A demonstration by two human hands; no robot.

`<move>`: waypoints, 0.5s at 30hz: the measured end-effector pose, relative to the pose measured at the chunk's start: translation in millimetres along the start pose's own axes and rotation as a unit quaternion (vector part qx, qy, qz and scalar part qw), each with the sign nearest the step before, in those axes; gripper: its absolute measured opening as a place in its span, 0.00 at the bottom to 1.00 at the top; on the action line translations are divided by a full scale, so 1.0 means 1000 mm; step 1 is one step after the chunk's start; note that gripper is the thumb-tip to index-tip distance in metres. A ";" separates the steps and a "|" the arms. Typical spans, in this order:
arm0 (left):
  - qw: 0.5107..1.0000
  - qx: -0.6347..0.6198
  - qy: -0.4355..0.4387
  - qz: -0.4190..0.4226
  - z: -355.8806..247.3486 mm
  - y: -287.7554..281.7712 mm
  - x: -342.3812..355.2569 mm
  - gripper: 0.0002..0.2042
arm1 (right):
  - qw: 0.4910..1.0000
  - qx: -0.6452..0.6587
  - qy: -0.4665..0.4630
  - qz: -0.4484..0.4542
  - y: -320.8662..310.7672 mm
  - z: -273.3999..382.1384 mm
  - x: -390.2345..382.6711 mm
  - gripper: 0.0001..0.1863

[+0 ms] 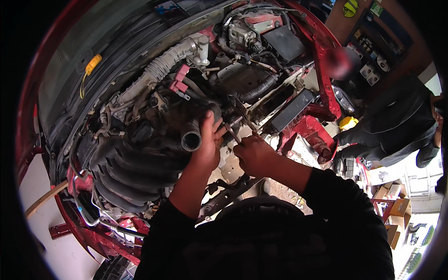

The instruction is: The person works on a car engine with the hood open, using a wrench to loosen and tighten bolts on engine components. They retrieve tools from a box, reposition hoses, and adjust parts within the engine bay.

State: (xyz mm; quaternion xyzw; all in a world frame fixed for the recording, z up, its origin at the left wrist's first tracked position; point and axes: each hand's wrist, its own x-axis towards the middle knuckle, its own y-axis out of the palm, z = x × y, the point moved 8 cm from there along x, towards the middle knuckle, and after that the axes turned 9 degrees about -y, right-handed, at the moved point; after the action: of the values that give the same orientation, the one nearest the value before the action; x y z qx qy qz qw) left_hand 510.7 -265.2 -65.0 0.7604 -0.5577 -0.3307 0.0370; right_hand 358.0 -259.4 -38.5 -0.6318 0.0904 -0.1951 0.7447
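My left hand (207, 147) reaches into the engine bay, its thumb and fingers closed about a dark hose or pipe (213, 111) beside the engine. The open round end of a black hose (191, 141) points up toward me, just left of that hand. My right hand (255, 155) is in a fist around a slim metal tool (234, 133) that looks like pliers. The tool's far end lies by a small metal fitting (234, 122) close to my left fingertips. My palms hide part of both grips.
A black ribbed intake manifold (135, 172) fills the left of the bay. Behind are a grey corrugated duct (163, 67) and a pink connector block (179, 81). A yellow-handled item (93, 64) lies near the windscreen. Another person in dark clothes (392, 121) is at right, near cardboard boxes (399, 212).
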 end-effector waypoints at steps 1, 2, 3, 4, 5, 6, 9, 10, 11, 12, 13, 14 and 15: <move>1.000 -0.015 -0.007 -0.001 0.001 0.000 0.000 0.51 | 0.979 0.198 0.023 -0.045 -0.007 -0.004 0.011 0.17; 0.999 -0.030 -0.014 0.001 0.003 0.000 0.002 0.50 | 0.922 0.373 0.075 -0.072 -0.012 -0.015 0.028 0.17; 0.999 -0.047 -0.006 0.016 0.002 0.003 0.002 0.49 | 0.835 0.528 0.135 -0.077 -0.013 -0.026 0.044 0.18; 0.997 -0.065 0.002 0.030 0.001 0.005 0.002 0.47 | 0.716 0.667 0.165 -0.125 -0.018 -0.034 0.054 0.19; 0.997 -0.071 0.011 0.037 0.000 0.006 0.002 0.46 | 0.577 0.784 0.173 -0.150 -0.020 -0.035 0.057 0.20; 0.996 -0.067 0.029 0.045 -0.003 0.007 0.000 0.45 | 0.600 0.768 0.176 -0.143 -0.025 -0.036 0.053 0.15; 1.000 -0.014 -0.028 -0.005 0.000 0.002 -0.003 0.50 | 0.951 0.305 0.044 -0.011 -0.033 -0.013 0.019 0.12; 1.000 -0.001 0.015 0.007 -0.005 0.006 -0.009 0.55 | 0.988 0.140 -0.030 -0.064 -0.042 0.001 0.009 0.12; 1.000 0.005 -0.008 0.000 -0.002 0.006 -0.011 0.56 | 0.993 -0.040 -0.076 -0.082 -0.043 0.014 0.001 0.13; 1.000 0.013 -0.005 0.015 -0.004 0.010 -0.012 0.57 | 0.999 0.003 -0.042 -0.027 -0.030 0.007 0.004 0.14; 1.000 0.008 0.005 0.029 -0.007 0.012 -0.013 0.59 | 0.998 0.066 -0.005 -0.014 -0.023 0.003 0.005 0.16; 1.000 0.007 -0.004 0.012 -0.006 0.011 -0.013 0.54 | 0.980 0.195 0.036 0.010 -0.015 -0.006 0.012 0.17; 1.000 -0.005 -0.006 -0.001 -0.006 0.009 -0.011 0.51 | 0.947 0.307 0.078 0.044 -0.008 -0.012 0.023 0.18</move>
State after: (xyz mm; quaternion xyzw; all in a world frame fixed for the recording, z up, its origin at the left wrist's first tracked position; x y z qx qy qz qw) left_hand 504.5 -260.3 -51.7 0.7590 -0.5551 -0.3383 0.0372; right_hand 373.3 -280.7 -30.8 -0.3507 0.1116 -0.2292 0.9011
